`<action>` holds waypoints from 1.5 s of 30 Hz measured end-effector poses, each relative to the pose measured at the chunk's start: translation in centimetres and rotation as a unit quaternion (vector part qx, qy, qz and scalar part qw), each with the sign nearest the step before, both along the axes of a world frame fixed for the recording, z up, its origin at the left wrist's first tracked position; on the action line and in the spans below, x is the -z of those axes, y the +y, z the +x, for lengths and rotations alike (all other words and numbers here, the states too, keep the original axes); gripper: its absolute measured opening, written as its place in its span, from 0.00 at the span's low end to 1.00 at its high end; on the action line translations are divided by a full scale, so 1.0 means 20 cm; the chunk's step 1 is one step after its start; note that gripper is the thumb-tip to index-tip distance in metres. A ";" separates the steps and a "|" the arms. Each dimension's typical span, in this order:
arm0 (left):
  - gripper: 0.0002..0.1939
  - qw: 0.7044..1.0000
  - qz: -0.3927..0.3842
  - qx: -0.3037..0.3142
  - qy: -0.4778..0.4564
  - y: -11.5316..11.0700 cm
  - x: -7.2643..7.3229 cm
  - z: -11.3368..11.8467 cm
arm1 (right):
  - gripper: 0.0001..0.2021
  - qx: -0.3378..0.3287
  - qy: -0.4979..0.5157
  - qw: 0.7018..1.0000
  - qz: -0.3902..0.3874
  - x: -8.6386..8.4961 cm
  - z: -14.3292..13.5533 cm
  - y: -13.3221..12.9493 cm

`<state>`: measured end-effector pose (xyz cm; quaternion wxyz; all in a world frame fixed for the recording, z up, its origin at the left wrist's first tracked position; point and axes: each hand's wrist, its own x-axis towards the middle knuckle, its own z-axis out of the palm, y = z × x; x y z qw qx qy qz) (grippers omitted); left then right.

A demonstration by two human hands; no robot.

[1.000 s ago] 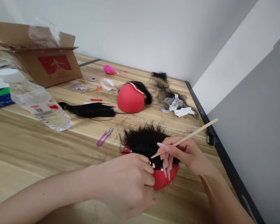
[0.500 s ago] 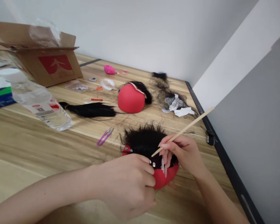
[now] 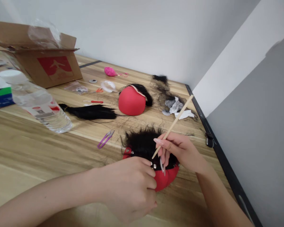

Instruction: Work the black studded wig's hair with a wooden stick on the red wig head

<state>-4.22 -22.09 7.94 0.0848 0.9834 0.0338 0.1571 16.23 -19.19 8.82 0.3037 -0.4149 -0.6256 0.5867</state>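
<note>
In front of me lies a red rounded form (image 3: 168, 178) with a patch of short black hair (image 3: 143, 140) on it. Several round-headed pins (image 3: 154, 166) sit along the hair's edge. My left hand (image 3: 130, 186) is closed at the form's near left side, its fingertips curled by the pins; what they pinch is hidden. Between thumb and fingers, my right hand (image 3: 180, 149) grips a thin pale wooden stick (image 3: 176, 121). The stick's lower tip points down at the hair near the pins, and its other end slants up to the right.
Behind stand a red dome (image 3: 132, 101) with black hair and a long black hair bundle (image 3: 92, 112). Purple thread snips (image 3: 105, 139) lie to the left, beyond them a water bottle (image 3: 41, 105) and an open cardboard box (image 3: 48, 67). Crumpled white material (image 3: 176, 105) lies at right.
My right hand has shifted slightly left, and the stick has tilted steeper, its upper end swinging left and up. My left hand stays in place at the form. The view has turned slightly.
</note>
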 end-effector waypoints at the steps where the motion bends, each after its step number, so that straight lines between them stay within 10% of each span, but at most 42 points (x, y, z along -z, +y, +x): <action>1: 0.13 1.000 0.001 0.001 0.000 0.00 0.00 0.00 | 0.19 -0.002 -0.012 1.000 0.009 -0.01 -0.01 0.00; 28: 0.14 1.000 0.012 -0.017 -0.009 -0.02 0.01 0.01 | 0.25 0.059 -0.149 0.985 0.067 -0.04 -0.11 -0.01; 45: 0.14 1.000 0.009 0.004 -0.022 -0.02 0.02 0.01 | 0.23 0.030 -0.014 0.999 -0.025 0.01 -0.05 0.03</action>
